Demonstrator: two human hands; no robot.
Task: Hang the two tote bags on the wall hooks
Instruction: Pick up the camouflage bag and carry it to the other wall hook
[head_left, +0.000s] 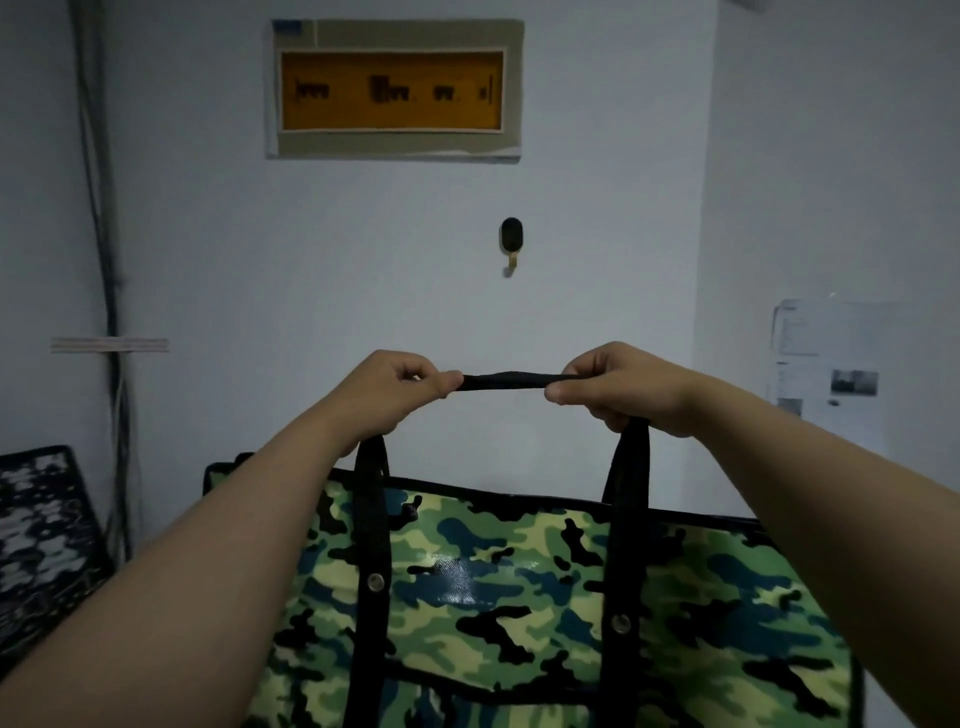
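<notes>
Left fingers: my left hand (400, 389) has its fingers (447, 382) pinched together on the left end of the black strap (511, 380), thumb and forefinger closed tight on it.
Right fingers: my right hand (623, 387) does the same at the other end, fingers (558, 391) clamped on the strap, so the stretch between my hands is pulled flat and nearly level.
Strap: from each fist it drops down as a black band onto the bag; I judge the taut middle is the part I mean to slip over the hook.
Bag in hand: the green camouflage tote bag (519, 597) hangs below my hands, held up in the air in front of the wall, its top edge sloping down to the right.
Hook: one wall hook (511, 243), dark oval with a small brass prong, sits on the wall above the strap and well apart from it; nothing hangs on it.
Second hook: I see no other hook here; it may lie outside the view.
Second bag: a dark patterned thing (47, 545) at the lower left may be the other tote, but I cannot tell.
Surroundings: an orange-windowed panel (392, 89) is higher on the wall, papers (831, 364) are stuck on the right wall, and cables (104, 234) run down the left corner.
Done: nothing yet, as far as I can see; no bag is on a hook.
Left: raise this strap and loop it over the prong, then hang the second bag.
</notes>
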